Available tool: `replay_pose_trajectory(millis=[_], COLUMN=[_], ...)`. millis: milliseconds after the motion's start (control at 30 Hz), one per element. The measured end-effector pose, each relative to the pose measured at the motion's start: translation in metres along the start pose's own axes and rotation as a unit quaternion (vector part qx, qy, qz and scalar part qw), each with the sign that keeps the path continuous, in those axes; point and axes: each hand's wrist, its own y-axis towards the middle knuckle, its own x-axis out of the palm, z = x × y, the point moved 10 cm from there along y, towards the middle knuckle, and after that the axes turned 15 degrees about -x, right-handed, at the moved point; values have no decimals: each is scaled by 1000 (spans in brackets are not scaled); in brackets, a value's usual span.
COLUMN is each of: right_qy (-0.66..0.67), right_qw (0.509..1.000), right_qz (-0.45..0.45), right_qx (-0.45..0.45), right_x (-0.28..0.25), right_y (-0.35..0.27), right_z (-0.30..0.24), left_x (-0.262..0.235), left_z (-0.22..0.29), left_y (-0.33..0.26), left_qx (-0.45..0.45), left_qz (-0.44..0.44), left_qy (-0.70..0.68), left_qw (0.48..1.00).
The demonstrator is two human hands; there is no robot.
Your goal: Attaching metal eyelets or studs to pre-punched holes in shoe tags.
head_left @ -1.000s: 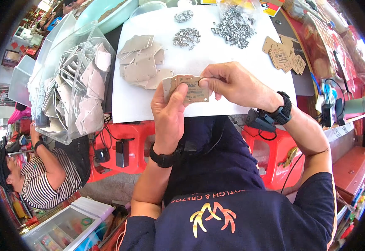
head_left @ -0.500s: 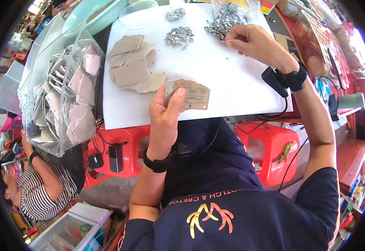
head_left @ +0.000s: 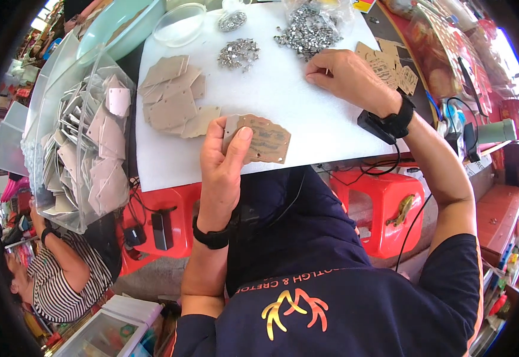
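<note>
now, in the head view, the left hand (head_left: 222, 159) is clamped on a brown card (head_left: 260, 139), thumb across its face, holding it over the near edge of the white bench (head_left: 307, 119). the right hand (head_left: 347, 77) rests further back on the bench, fingers curled together beside a pile of small metal bits (head_left: 307, 30); whether it pinches one i cannot tell. a stack of blank cards (head_left: 173, 98) lies left of the held card, more printed cards (head_left: 390, 65) right of the right hand, and a clear tub (head_left: 87, 149) of cards stands off the bench's left edge.
</note>
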Motion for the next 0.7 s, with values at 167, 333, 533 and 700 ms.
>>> replay_pose_trajectory(millis=[167,333,533,700], right_qy=[-72,-69,-17,357], right_qw=[996,995,996,927], right_qz=[-9,-70,-90,-20], right_qx=[-53,1,-15,113], right_x=[-1,7,5,3], right_y=[2,7,-6,-18], right_z=[-17,-11,-24,-21], left_x=[14,15,17,27], left_z=[0,7,11,12], left_y=[0,1,2,2], left_qx=[-26,16,24,27], left_qz=[-52,-23,-3,-13], left_qy=[0,21,41,49], left_qw=[998,999,999,998])
